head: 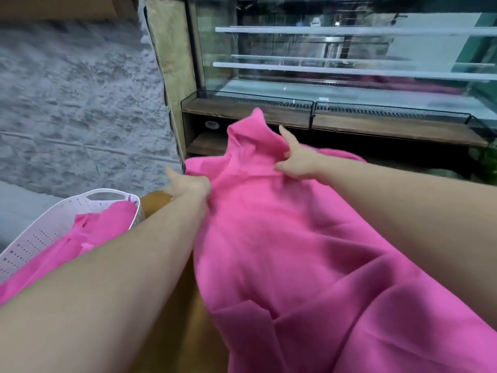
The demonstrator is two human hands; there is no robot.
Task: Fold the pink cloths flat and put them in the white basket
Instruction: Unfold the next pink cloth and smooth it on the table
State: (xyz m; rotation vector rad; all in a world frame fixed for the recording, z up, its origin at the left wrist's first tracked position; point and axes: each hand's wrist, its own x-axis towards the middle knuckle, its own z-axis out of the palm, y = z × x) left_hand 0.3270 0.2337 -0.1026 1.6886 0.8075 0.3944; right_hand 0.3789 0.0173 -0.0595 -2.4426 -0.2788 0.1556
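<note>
A large pink cloth lies spread and rumpled over a brown surface in front of me. My left hand grips its left edge near the far end. My right hand pinches a raised fold of the same cloth, and a peak of fabric stands up beyond it. At the lower left sits the white basket, perforated, with a handle slot at its far rim. More pink cloth lies inside it and spills over its near side.
A glass display case with white shelves stands behind the cloth on a dark wooden base. A rough grey stone wall fills the left side. The basket rests to the left of the brown surface.
</note>
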